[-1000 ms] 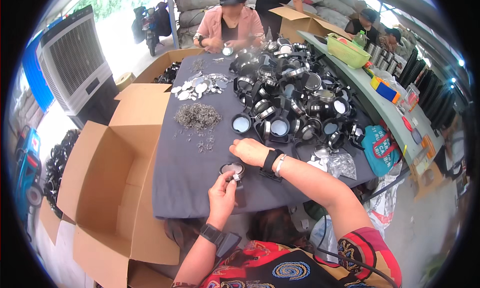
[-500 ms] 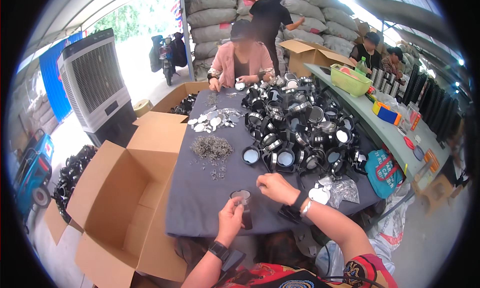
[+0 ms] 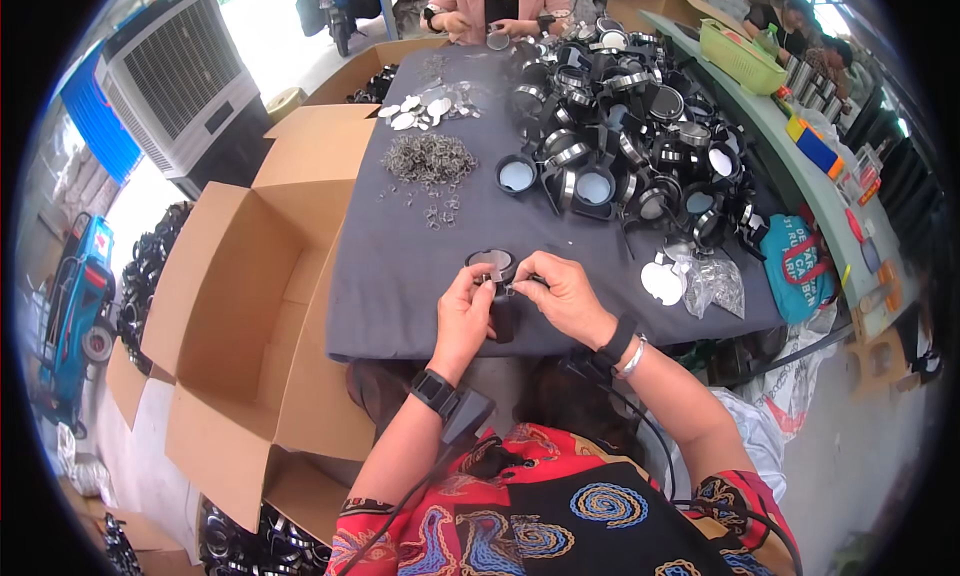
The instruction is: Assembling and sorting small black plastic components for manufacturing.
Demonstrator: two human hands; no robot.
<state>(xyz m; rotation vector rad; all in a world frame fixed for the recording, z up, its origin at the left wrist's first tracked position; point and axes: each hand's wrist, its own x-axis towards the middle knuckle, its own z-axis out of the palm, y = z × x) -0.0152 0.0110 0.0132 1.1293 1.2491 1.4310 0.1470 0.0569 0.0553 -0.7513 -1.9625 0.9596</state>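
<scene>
At the table's near edge, my left hand (image 3: 462, 314) is closed around a black round lid-like part (image 3: 494, 260) with a clear or grey disc face and a black handle below. My right hand (image 3: 566, 298) pinches at its right side, thumb and finger pressed together; whatever is in that pinch is too small to name. Beyond my hands lies a pile of small metal clips (image 3: 430, 160). Farther back are white and silver discs (image 3: 420, 110). A large heap of similar black parts with silver bands (image 3: 640, 126) covers the right side.
An open cardboard box (image 3: 245, 306) stands left of the grey-clothed table (image 3: 400, 286). White discs (image 3: 664, 280), a clear plastic bag (image 3: 716, 288) and a teal bag (image 3: 798, 266) lie right. Across sits a person in pink (image 3: 490, 1). An air cooler (image 3: 180, 71) stands far left.
My right hand has come in to the black part, which my left hand still holds. The view has tilted downward, so the table appears higher.
</scene>
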